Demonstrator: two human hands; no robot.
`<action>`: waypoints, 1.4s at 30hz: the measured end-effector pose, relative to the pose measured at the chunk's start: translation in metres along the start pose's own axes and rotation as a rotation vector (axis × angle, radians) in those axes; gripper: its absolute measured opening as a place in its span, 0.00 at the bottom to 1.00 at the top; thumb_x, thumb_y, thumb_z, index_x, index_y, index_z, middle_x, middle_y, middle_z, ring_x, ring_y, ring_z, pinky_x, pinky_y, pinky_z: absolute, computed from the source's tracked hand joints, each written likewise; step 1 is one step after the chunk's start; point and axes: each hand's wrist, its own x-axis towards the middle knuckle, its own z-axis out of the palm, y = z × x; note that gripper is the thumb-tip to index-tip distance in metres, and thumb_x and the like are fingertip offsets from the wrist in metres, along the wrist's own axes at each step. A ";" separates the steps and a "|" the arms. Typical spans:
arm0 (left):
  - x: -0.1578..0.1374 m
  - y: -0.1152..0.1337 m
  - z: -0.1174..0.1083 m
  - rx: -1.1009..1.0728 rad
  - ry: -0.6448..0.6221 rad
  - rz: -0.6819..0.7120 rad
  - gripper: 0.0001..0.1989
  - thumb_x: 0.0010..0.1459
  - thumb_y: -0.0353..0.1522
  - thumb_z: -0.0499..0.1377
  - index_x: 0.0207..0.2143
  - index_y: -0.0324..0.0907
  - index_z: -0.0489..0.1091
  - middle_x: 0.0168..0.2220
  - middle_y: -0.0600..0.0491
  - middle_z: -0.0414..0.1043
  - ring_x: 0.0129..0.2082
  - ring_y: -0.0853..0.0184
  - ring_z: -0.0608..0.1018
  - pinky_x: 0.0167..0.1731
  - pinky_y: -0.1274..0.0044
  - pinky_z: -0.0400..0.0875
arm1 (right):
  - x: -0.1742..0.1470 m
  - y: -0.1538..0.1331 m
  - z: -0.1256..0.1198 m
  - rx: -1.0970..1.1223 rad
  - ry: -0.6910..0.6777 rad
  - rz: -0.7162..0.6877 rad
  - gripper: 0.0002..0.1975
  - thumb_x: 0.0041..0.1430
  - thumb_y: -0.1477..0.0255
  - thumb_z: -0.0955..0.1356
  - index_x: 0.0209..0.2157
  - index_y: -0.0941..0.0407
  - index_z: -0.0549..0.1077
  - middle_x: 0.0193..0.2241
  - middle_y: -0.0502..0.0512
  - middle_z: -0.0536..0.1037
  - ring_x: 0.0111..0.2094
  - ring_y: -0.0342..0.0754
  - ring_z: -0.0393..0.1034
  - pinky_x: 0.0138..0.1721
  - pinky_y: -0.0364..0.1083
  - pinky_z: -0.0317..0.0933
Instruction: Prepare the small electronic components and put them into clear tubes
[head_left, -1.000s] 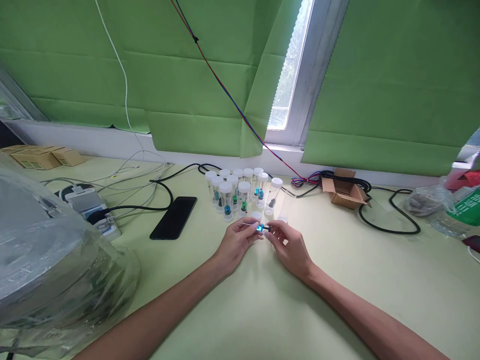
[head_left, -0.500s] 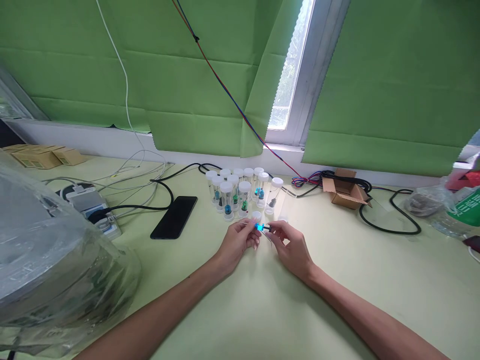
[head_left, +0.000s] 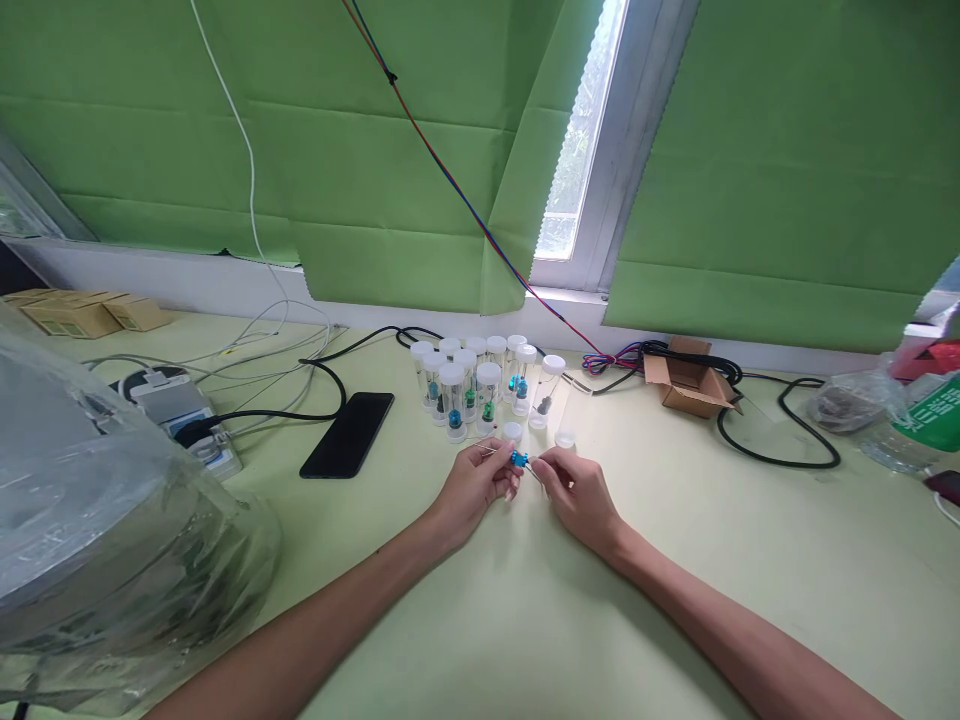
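Between the thumb and fingers of my left hand is a small bright-blue part, with thin wire-like ends showing past the fingers. My right hand is closed in a pinch just to the right of it. A thin metal piece shows at those fingertips; the rest of what they grip is hidden. Just beyond the hands stand several clear tubes with white caps, upright, holding small blue, green or dark parts. Two loose white caps, a left one and a right one, lie in front of the tubes.
A black phone lies left of the tubes, near a power strip with tangled cables. A large plastic-wrapped object fills the near left. An open cardboard box and black cable are at right, with a bottle beyond.
The blue part no longer glows brightly. The black piece seen between it and my right fingers is out of sight. My right hand has shifted slightly, and the right loose cap shows more.
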 end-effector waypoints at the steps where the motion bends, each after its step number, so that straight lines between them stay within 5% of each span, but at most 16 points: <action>1: 0.000 0.000 0.000 0.002 0.000 -0.004 0.14 0.53 0.40 0.64 0.28 0.37 0.70 0.25 0.52 0.71 0.22 0.74 0.70 0.20 0.81 0.62 | 0.000 0.001 0.000 -0.010 0.002 0.000 0.17 0.65 0.65 0.61 0.23 0.57 0.66 0.18 0.45 0.61 0.20 0.40 0.51 0.23 0.41 0.51; 5: 0.000 -0.001 0.000 0.017 0.012 -0.020 0.14 0.53 0.40 0.64 0.28 0.37 0.69 0.25 0.52 0.72 0.22 0.74 0.70 0.21 0.81 0.63 | 0.000 0.006 0.002 -0.026 0.002 0.009 0.22 0.66 0.63 0.60 0.19 0.56 0.61 0.16 0.44 0.55 0.20 0.40 0.47 0.22 0.42 0.47; 10: 0.000 0.000 0.001 0.003 0.033 -0.039 0.13 0.53 0.39 0.64 0.29 0.36 0.69 0.25 0.51 0.72 0.22 0.74 0.71 0.22 0.81 0.64 | 0.001 0.006 0.001 -0.008 -0.017 0.037 0.22 0.67 0.64 0.59 0.20 0.57 0.63 0.17 0.46 0.62 0.19 0.40 0.52 0.24 0.42 0.50; 14: 0.000 0.000 0.002 -0.025 0.065 -0.025 0.13 0.52 0.38 0.65 0.28 0.36 0.69 0.24 0.52 0.72 0.22 0.74 0.71 0.21 0.82 0.64 | 0.000 0.001 0.000 0.033 0.002 0.039 0.10 0.65 0.66 0.62 0.36 0.57 0.70 0.20 0.46 0.65 0.20 0.41 0.56 0.24 0.41 0.53; 18: 0.001 0.000 0.002 -0.053 0.097 -0.016 0.14 0.50 0.38 0.67 0.27 0.36 0.69 0.23 0.52 0.71 0.21 0.74 0.70 0.21 0.82 0.64 | -0.001 -0.001 0.001 0.096 -0.020 0.015 0.10 0.61 0.69 0.65 0.44 0.57 0.67 0.22 0.45 0.65 0.20 0.40 0.55 0.23 0.41 0.53; 28: 0.000 0.001 0.004 -0.021 0.075 -0.003 0.14 0.50 0.38 0.66 0.27 0.36 0.69 0.23 0.52 0.71 0.21 0.73 0.71 0.20 0.81 0.63 | 0.000 0.002 0.001 0.057 -0.024 0.012 0.07 0.63 0.69 0.64 0.35 0.57 0.69 0.19 0.44 0.63 0.20 0.40 0.54 0.23 0.41 0.52; 42: -0.001 0.000 0.004 0.013 0.056 -0.010 0.14 0.51 0.39 0.65 0.28 0.36 0.70 0.24 0.52 0.71 0.22 0.73 0.71 0.21 0.81 0.64 | 0.000 0.008 0.002 -0.034 -0.015 0.018 0.21 0.67 0.65 0.59 0.20 0.56 0.62 0.17 0.44 0.57 0.20 0.40 0.48 0.23 0.42 0.47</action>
